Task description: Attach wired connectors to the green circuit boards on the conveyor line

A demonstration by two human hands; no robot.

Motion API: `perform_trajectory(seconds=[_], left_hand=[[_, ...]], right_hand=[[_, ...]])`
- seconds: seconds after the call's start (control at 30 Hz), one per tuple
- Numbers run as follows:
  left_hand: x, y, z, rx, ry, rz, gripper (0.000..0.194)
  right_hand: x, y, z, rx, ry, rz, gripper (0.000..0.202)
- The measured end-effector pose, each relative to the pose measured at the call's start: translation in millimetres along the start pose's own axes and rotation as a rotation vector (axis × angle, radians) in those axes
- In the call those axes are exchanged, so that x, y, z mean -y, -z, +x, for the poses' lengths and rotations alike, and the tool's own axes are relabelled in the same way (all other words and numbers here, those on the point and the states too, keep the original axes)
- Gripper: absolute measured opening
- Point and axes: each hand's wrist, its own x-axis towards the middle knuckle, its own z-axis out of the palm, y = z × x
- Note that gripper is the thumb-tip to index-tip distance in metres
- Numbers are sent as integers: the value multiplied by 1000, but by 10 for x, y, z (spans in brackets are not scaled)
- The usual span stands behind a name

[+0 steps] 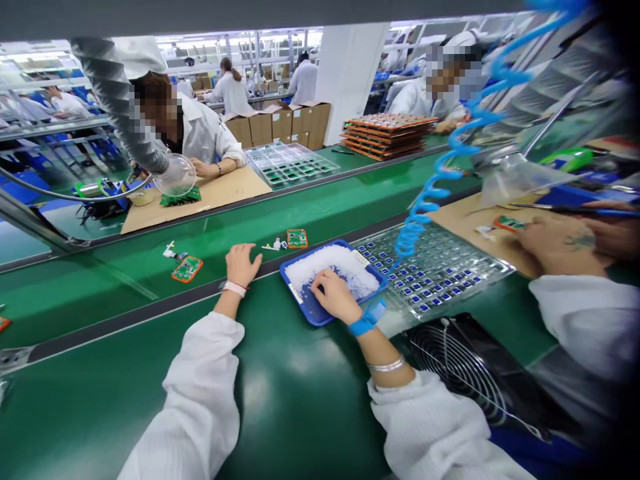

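My right hand (336,295), with a blue wrist strap (367,319), reaches into a shallow blue tray (311,311) of small white pieces (327,261). Its fingers are curled together at the pieces; whatever is between the fingertips is hidden. My left hand (243,265) is over the near edge of the green conveyor belt (120,267), fingers apart and holding nothing. To its right on the belt is an orange-edged circuit board (297,239) with a small white connector part (273,245) beside it. Left of the hand lies another such board (187,269) with a white part (171,251).
A clear tray (440,267) of small blue-and-white parts stands right of the blue tray. A coiled blue cord (430,200) hangs above it. A black fan with a wire guard (460,367) sits by my right forearm. Co-workers sit across the belt and at right.
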Motion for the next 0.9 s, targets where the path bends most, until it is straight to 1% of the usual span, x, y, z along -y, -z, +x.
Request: perform_trajectory(seconds=[0.1, 0.17, 0.2, 0.27, 0.33, 0.47, 0.53, 0.57, 0.63, 0.77, 0.83, 0.9], left_hand=[[-368, -172, 131, 115, -9, 15, 32], [-531, -276, 222, 136, 14, 40, 32], [-575, -319, 265, 133, 27, 47, 32], [-579, -380, 341, 124, 45, 58, 30], [-486, -396, 397, 131, 46, 64, 25], [-207, -327, 447, 140, 46, 78, 17], [-148, -293, 447, 110, 71, 102, 19], [-155, -288, 443, 95, 74, 112, 22], [-229, -307, 427, 79, 52, 121, 29], [-442, -382, 396, 106, 25, 140, 58], [-492, -392, 393, 123, 44, 156, 62], [-494, -378, 394, 128, 66, 157, 62]], right_hand=[[26, 16, -10, 1, -14, -20, 12], [44, 24, -19, 0, -17, -29, 13], [51, 27, -24, -2, -12, -32, 13], [57, 29, -34, -10, -2, -39, 15], [54, 26, -41, -16, 2, -38, 16], [42, 18, -48, -13, -5, -29, 15], [49, 21, -49, -10, -4, -37, 15], [56, 25, -50, -9, -4, -46, 15], [75, 32, -52, -10, -3, -74, 16], [92, 21, -53, -19, -6, -138, 16], [80, -1, -52, -20, -11, -160, 15], [60, -24, -50, -23, -5, -172, 15]])
